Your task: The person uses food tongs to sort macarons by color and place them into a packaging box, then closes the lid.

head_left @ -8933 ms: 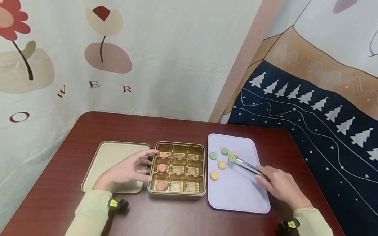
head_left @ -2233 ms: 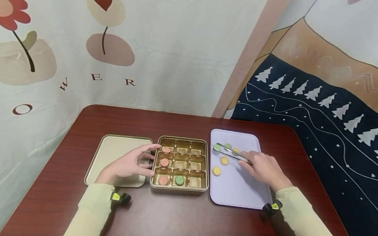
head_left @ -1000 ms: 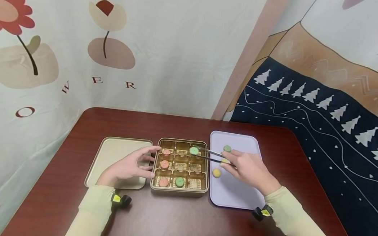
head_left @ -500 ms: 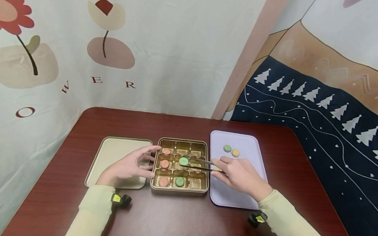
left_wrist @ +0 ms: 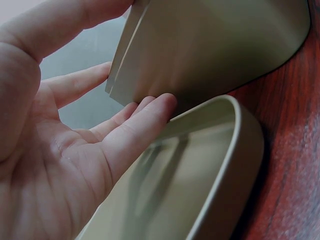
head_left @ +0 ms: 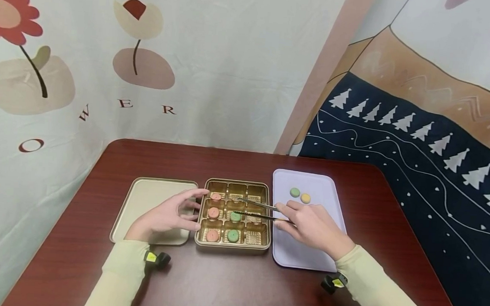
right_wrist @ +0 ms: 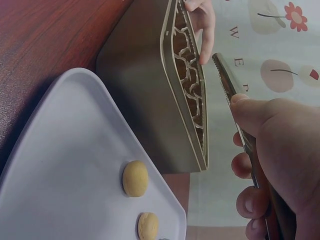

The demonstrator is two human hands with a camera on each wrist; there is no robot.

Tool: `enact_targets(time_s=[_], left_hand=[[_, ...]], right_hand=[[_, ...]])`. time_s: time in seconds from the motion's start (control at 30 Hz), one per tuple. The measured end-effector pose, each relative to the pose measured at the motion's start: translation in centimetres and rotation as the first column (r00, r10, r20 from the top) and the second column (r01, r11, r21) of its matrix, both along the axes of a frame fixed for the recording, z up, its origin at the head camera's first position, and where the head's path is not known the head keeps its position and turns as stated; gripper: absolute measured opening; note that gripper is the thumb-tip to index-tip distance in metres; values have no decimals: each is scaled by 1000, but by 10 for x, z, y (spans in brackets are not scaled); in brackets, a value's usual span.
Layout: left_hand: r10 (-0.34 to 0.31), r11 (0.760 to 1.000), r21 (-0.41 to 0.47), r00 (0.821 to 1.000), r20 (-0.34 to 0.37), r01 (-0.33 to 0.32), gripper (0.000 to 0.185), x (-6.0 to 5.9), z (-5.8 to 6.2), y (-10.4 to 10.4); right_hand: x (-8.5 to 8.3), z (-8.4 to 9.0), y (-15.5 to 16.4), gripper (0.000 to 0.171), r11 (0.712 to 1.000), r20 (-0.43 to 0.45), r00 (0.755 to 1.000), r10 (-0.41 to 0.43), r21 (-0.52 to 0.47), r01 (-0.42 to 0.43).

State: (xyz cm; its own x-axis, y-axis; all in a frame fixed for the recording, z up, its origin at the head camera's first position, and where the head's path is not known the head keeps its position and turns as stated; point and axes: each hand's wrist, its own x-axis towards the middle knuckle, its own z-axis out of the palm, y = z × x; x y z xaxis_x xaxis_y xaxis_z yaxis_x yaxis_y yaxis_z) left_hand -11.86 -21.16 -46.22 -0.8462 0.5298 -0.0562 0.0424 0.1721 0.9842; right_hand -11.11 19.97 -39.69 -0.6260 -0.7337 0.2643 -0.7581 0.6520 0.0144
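In the head view, my right hand [head_left: 310,226] holds metal tongs [head_left: 259,204] over a gold tin [head_left: 232,248] with a divided insert. The tong arms are spread. Below them a green macaron [head_left: 235,217] lies in the middle compartment, partly covered by the nearer arm. Another green macaron [head_left: 233,235] sits in the front middle compartment. Pink macarons [head_left: 213,213] fill the left column. My left hand [head_left: 167,215] has its fingers spread against the tin's left side; the left wrist view shows fingertips on the tin's wall [left_wrist: 200,50].
A lavender tray [head_left: 301,259] stands right of the tin, bearing a green macaron [head_left: 295,192] and a yellow macaron [head_left: 305,198]. More yellow ones are hidden by my right hand; the right wrist view shows yellow macarons [right_wrist: 135,178]. A gold lid [head_left: 154,187] lies left of the tin.
The tongs carried a green macaron from the tray to the tin's middle compartment and have now spread, releasing it. Earlier, another green macaron came into the front middle compartment. My left hand stayed put.
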Motion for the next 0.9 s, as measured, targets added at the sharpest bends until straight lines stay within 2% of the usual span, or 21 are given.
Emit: enact_targets(time_s=[0.33,0.6,0.73,0.9], left_hand=[[-1,1000,6,1000,-1,1,101,0,-1,0],[-5,1000,10,1000,6,5,103,-1,0,0],[-6,1000,10,1000,2,6,102,-1,1,0],[-12,1000,16,1000,-1,12,101,-1,0,1]], right_hand=[[-3,3,8,39,999,11,999,-30,-33,30],[-12,0,38,46,988,38,990,-135,-76,137],[-15,-1,54,50,972,87,971,-224,-48,229],[-18,-5,71,54,941,177,926,-335,5,339]])
